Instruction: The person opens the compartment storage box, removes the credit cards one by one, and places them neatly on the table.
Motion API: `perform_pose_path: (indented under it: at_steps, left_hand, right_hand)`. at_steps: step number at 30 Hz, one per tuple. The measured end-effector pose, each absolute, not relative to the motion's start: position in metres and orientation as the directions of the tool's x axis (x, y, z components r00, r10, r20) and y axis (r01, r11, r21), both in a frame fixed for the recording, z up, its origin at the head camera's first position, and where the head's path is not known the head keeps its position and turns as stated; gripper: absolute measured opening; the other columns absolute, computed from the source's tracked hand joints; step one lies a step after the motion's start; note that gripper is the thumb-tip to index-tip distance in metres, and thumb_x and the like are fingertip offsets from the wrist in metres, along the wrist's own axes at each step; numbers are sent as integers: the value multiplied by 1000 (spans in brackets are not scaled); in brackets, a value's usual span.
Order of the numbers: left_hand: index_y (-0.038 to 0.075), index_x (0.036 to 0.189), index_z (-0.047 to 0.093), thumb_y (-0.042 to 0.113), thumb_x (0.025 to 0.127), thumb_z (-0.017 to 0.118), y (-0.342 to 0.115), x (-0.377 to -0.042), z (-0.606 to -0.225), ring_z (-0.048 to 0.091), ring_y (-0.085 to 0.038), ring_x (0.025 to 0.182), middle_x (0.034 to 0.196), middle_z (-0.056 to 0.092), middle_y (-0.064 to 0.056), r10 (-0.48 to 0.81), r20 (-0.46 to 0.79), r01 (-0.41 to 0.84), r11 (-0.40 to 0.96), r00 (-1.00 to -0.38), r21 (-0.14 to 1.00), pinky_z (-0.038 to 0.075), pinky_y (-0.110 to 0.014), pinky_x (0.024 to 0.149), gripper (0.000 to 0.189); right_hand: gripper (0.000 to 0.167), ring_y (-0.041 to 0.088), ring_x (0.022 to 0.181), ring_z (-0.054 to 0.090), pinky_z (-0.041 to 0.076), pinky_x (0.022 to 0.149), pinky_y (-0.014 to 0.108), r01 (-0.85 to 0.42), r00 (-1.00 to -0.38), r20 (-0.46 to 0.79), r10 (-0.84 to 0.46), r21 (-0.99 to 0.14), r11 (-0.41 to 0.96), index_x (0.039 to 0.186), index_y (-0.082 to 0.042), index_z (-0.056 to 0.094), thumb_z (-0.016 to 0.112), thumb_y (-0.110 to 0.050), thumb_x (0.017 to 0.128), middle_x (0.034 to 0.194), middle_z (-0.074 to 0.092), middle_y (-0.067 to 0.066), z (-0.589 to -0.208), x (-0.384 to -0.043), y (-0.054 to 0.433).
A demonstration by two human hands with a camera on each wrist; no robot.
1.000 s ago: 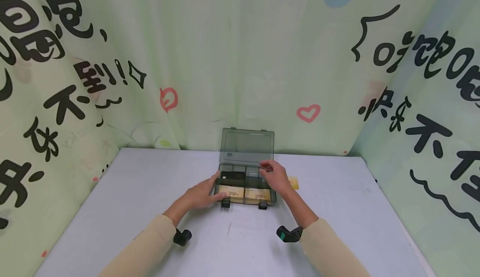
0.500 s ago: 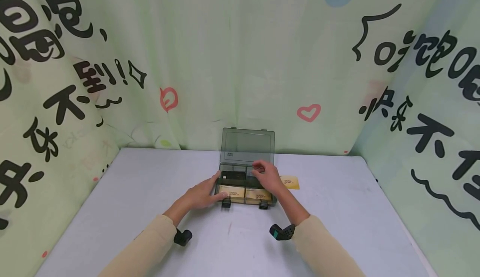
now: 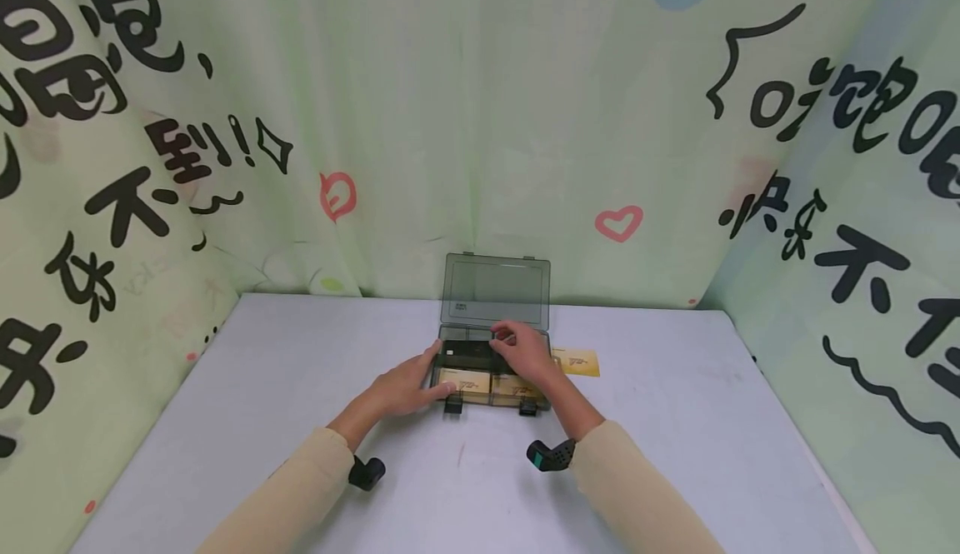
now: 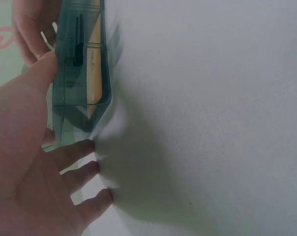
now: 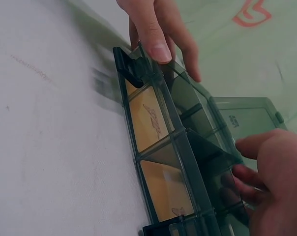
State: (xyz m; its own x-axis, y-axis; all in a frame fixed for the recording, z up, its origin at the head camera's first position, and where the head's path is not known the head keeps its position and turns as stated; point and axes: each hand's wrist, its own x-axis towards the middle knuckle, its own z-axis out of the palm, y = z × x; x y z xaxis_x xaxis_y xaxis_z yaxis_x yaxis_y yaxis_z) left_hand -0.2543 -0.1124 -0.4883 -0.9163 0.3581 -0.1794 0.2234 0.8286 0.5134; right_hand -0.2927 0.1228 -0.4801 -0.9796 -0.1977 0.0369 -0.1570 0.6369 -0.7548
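A dark see-through box [image 3: 491, 370] with compartments stands on the table, its lid [image 3: 497, 287] raised at the back. Flat yellowish pieces with dark script [image 3: 465, 381] fill the front compartments. Behind them lies a flat black piece [image 3: 467, 354]. My left hand [image 3: 405, 383] rests against the box's left side, thumb over the rim, its other fingers spread fairly straight, as the left wrist view shows. My right hand [image 3: 522, 351] is bent over the rear right compartments. In the right wrist view its fingertips [image 5: 239, 179] meet dark material; whether they pinch it is unclear.
A yellow card [image 3: 577, 362] lies on the white table [image 3: 660, 421], just right of the box. Two black latches [image 3: 453, 405] hang at the box's front. A printed curtain [image 3: 480, 121] closes off the back and both sides.
My right hand has moved left over the box, from its right edge towards the centre divider, uncovering more of the yellow card. The left hand and the box stay in place.
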Motion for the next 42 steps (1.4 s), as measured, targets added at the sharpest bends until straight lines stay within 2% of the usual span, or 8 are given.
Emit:
perform_pose_path:
  at_steps: [9, 14, 17, 20, 23, 27, 32, 42]
  left_hand:
    - [16, 157, 13, 61, 92, 53, -113, -256, -490, 38, -33, 141, 156, 35, -12, 362, -171, 231, 826, -916, 514, 37, -55, 109, 89]
    - [17, 157, 13, 62, 91, 53, -114, -256, -490, 37, -32, 142, 157, 33, -11, 360, -169, 229, 826, -917, 516, 36, -55, 110, 89]
    - [16, 157, 13, 61, 91, 53, -114, -255, -490, 38, -32, 142, 157, 34, -11, 360, -168, 230, 826, -917, 514, 37, -55, 110, 89]
    - [16, 157, 14, 60, 92, 53, -113, -256, -491, 38, -32, 141, 156, 34, -12, 364, -167, 235, 827, -916, 510, 37, -55, 110, 88]
    - [16, 157, 14, 60, 92, 53, -113, -256, -491, 38, -32, 141, 156, 34, -11, 360, -167, 233, 828, -918, 509, 37, -55, 110, 88]
    - [16, 157, 14, 60, 92, 53, -113, -256, -491, 37, -32, 142, 157, 33, -11, 357, -171, 226, 827, -918, 514, 37, -55, 110, 87]
    - [17, 157, 13, 59, 93, 52, -113, -255, -492, 36, -31, 143, 157, 32, -11, 361, -172, 228, 825, -916, 517, 36, -54, 111, 86]
    - [19, 157, 13, 59, 93, 52, -115, -254, -492, 37, -32, 142, 157, 33, -11, 356, -174, 223, 827, -918, 515, 37, -55, 110, 85]
  right_hand:
    - [31, 24, 94, 62, 51, 79, 41, -181, -971, 12, -239, -687, 704, 123, -10, 63, 61, -24, 96, 101, 66, 8, -481, -299, 118]
    - [33, 17, 74, 54, 44, 66, 33, -191, -962, -28, -271, -641, 743, 126, -11, 62, 59, -25, 97, 89, 64, 6, -482, -302, 114]
    - [34, 16, 69, 50, 40, 62, 30, -201, -956, -54, -289, -597, 776, 128, -11, 61, 57, -27, 98, 84, 61, 5, -483, -303, 112]
    - [35, 17, 77, 55, 45, 67, 33, -195, -956, -72, -283, -566, 801, 130, -12, 60, 55, -28, 99, 92, 64, 6, -483, -302, 110]
    - [34, 24, 95, 63, 52, 80, 41, -189, -955, -90, -282, -547, 816, 131, -13, 59, 52, -28, 101, 111, 67, 11, -482, -301, 109]
    - [34, 32, 118, 59, 48, 98, 49, -197, -948, -113, -296, -520, 831, 133, -13, 57, 48, -26, 102, 131, 61, 15, -482, -301, 108]
    - [33, 34, 124, 56, 46, 101, 51, -192, -942, -141, -303, -514, 836, 132, -13, 57, 47, -24, 102, 136, 58, 15, -482, -303, 108]
    - [29, 34, 120, 57, 47, 97, 50, -172, -932, -177, -315, -548, 818, 127, -14, 58, 48, -25, 102, 134, 58, 16, -482, -306, 108]
